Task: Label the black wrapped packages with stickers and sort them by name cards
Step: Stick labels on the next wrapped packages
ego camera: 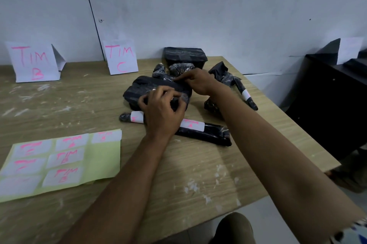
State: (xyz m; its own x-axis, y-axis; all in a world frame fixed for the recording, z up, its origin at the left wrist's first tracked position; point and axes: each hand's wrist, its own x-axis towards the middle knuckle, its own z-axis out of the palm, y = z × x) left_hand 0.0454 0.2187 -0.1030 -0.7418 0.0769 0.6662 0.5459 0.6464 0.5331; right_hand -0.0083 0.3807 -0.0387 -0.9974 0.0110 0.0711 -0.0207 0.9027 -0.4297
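Observation:
A flat black wrapped package (145, 86) lies mid-table among several other black packages. My left hand (160, 112) is on its near side, fingers curled round it; a small white bit shows at the fingertips, and whether it is a sticker I cannot tell. My right hand (198, 82) pinches the wrap at its far edge. Nearer lie a long package with a "TIM A" sticker (208, 134) and a thin stickered one (131, 117). The green sticker sheet (103, 160) lies at the left. Name cards "TIM B" (33, 63) and "TIM C" (121, 58) stand at the wall.
A black wrapped box (184, 56) sits against the wall. A crumpled package (222, 73) and a stickered stick-shaped one (246, 94) lie near the table's right edge (288, 116). Right of the table stands a dark cabinet (325, 100) with a white card (349, 50) on it.

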